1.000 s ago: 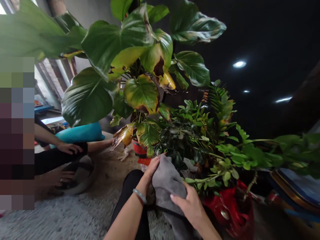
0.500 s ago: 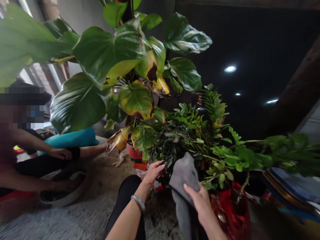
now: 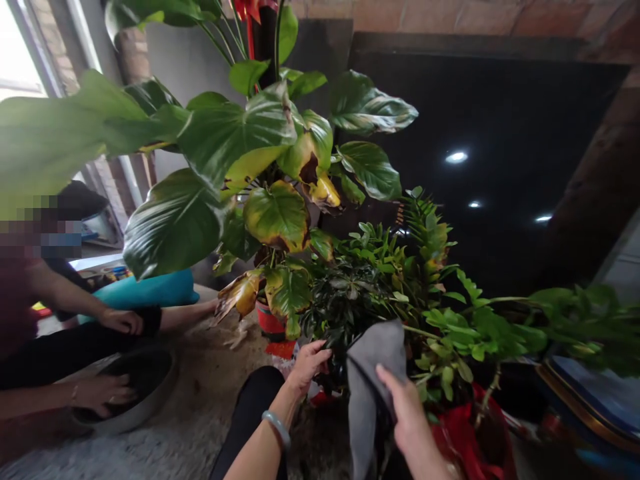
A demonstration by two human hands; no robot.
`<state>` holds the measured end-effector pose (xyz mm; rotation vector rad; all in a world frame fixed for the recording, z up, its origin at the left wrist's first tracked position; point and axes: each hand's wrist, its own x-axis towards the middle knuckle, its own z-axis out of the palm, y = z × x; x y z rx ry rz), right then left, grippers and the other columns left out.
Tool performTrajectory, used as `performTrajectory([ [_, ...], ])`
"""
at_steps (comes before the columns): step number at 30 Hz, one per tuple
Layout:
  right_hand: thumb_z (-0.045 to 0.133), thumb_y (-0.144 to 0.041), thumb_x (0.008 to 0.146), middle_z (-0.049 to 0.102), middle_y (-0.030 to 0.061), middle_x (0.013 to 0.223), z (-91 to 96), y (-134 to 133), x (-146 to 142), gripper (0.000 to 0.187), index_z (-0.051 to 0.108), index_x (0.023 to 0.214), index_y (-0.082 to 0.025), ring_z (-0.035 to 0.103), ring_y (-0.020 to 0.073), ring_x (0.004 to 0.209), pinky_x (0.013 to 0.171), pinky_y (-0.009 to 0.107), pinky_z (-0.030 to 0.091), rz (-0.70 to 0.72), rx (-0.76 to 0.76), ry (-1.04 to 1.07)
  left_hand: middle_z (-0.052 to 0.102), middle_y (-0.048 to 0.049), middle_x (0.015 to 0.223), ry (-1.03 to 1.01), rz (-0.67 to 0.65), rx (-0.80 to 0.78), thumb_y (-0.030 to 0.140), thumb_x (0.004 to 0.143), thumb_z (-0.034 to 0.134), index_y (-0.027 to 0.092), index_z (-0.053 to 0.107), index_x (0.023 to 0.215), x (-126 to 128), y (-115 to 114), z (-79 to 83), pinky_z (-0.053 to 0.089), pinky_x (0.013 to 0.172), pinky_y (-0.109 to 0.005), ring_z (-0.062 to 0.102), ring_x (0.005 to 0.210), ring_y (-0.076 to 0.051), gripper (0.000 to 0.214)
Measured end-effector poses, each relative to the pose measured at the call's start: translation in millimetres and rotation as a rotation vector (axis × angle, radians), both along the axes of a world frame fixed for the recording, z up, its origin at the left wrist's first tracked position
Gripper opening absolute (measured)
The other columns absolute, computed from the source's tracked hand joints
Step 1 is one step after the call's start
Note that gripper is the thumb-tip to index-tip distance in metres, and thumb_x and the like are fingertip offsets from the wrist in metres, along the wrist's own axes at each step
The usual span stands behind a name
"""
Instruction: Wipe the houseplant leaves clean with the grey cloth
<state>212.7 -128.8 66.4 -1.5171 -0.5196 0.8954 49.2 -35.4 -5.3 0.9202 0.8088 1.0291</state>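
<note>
My left hand (image 3: 309,365), a bangle on its wrist, is closed in a pinch on a leaf at the lower edge of a dark-leaved bushy plant (image 3: 345,290). The pinched leaf is mostly hidden by my fingers. In my right hand (image 3: 407,413) is a grey cloth (image 3: 373,363), gripped with the thumb on top. The cloth hangs down in folds just right of my left hand, against the plant's lower leaves.
A tall big-leaved plant (image 3: 240,140) with yellowed, browning leaves stands ahead in a red pot (image 3: 271,323). At right, a leafy branch rises from a red bag (image 3: 475,440). On the left another person sits with one hand (image 3: 107,395) in a grey basin (image 3: 163,393). A dark panel (image 3: 500,133) stands behind.
The view has tilted up slightly. The cloth has shifted a little and its folds lie differently. The other person's hand in the basin has moved left. My left hand keeps its pinch.
</note>
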Motion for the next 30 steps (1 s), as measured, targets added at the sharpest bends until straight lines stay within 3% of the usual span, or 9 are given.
performTrajectory([
  [3, 0.081, -0.042, 0.039, 0.076, 0.0108, 0.075, -15.3, -33, -20, 0.041, 0.072, 0.07, -0.016, 0.07, 0.0345, 0.083, 0.076, 0.04, 0.054, 0.19, -0.106, 0.024, 0.051, 0.0052, 0.049, 0.035, 0.024, -0.021, 0.047, 0.048, 0.083, 0.015, 0.063, 0.066, -1, 1, -1.9, 0.027, 0.042, -0.021, 0.042, 0.041, -0.007, 0.042],
  [6, 0.081, -0.045, 0.047, 0.077, 0.0096, 0.083, 7.0, -39, -19, 0.049, 0.074, 0.085, -0.016, 0.07, 0.0321, 0.085, 0.076, 0.037, 0.054, 0.296, 0.0, 0.008, 0.049, 0.0054, 0.045, 0.025, 0.052, -0.001, 0.049, 0.049, 0.082, 0.015, 0.062, 0.063, -1, -2, -0.5, 0.026, 0.042, -0.021, 0.04, 0.04, -0.007, 0.042],
  [9, 0.079, -0.049, 0.048, 0.077, 0.0083, 0.085, 40.6, -13, -1, 0.051, 0.072, 0.088, -0.019, 0.07, 0.0315, 0.086, 0.078, 0.038, 0.054, 0.097, 0.16, -0.127, 0.052, 0.004, 0.045, 0.03, 0.039, -0.002, 0.049, 0.05, 0.082, 0.016, 0.063, 0.065, -1, -7, 3.9, 0.032, 0.045, -0.022, 0.046, 0.043, -0.009, 0.041],
  [11, 0.078, -0.048, 0.046, 0.077, 0.0076, 0.083, 49.6, 6, 8, 0.047, 0.071, 0.084, -0.021, 0.07, 0.0323, 0.087, 0.08, 0.04, 0.053, -0.072, 0.209, -0.189, 0.053, 0.0038, 0.046, 0.039, 0.018, -0.021, 0.047, 0.049, 0.083, 0.016, 0.064, 0.065, -1, -9, 6.1, 0.036, 0.047, -0.023, 0.048, 0.044, -0.01, 0.04],
  [14, 0.077, -0.046, 0.041, 0.076, 0.008, 0.077, 33.7, 10, 3, 0.041, 0.069, 0.073, -0.023, 0.07, 0.034, 0.085, 0.077, 0.042, 0.055, -0.065, 0.117, -0.06, 0.053, 0.0034, 0.047, 0.029, 0.016, -0.02, 0.047, 0.049, 0.083, 0.016, 0.064, 0.065, -2, -11, 6.0, 0.037, 0.048, -0.023, 0.047, 0.045, -0.01, 0.04],
  [18, 0.075, -0.04, 0.04, 0.075, 0.0067, 0.068, 2.5, -31, -32, 0.032, 0.069, 0.065, -0.02, 0.07, 0.033, 0.078, 0.072, 0.041, 0.055, 0.188, -0.068, 0.11, 0.053, 0.0036, 0.047, 0.045, 0.063, -0.017, 0.049, 0.049, 0.081, 0.016, 0.06, 0.059, -4, -10, 3.4, 0.032, 0.045, -0.022, 0.044, 0.043, -0.009, 0.041],
  [21, 0.076, -0.037, 0.044, 0.075, 0.0061, 0.072, 16.1, -53, -44, 0.038, 0.072, 0.077, -0.018, 0.07, 0.0306, 0.076, 0.07, 0.039, 0.054, 0.316, -0.039, 0.115, 0.054, 0.0026, 0.047, 0.069, 0.081, -0.008, 0.05, 0.05, 0.081, 0.016, 0.059, 0.055, -4, -10, 3.3, 0.034, 0.047, -0.023, 0.046, 0.046, -0.01, 0.041],
  [26, 0.081, -0.038, 0.044, 0.077, 0.0061, 0.082, 64.5, -12, -16, 0.048, 0.071, 0.087, -0.018, 0.07, 0.0291, 0.083, 0.08, 0.038, 0.052, 0.06, 0.241, -0.012, 0.052, 0.003, 0.044, 0.105, 0.081, -0.016, 0.05, 0.05, 0.079, 0.018, 0.053, 0.05, -2, -11, 4.9, 0.032, 0.044, -0.023, 0.045, 0.04, -0.009, 0.042],
  [30, 0.08, -0.035, 0.04, 0.076, 0.0063, 0.08, 45.7, 14, -4, 0.047, 0.07, 0.082, -0.018, 0.069, 0.0299, 0.086, 0.081, 0.039, 0.053, -0.039, 0.212, 0.062, 0.048, 0.0048, 0.042, 0.101, 0.074, -0.031, 0.046, 0.055, 0.08, 0.017, 0.051, 0.05, -1, -10, 1.4, 0.032, 0.043, -0.021, 0.044, 0.038, -0.008, 0.041],
])
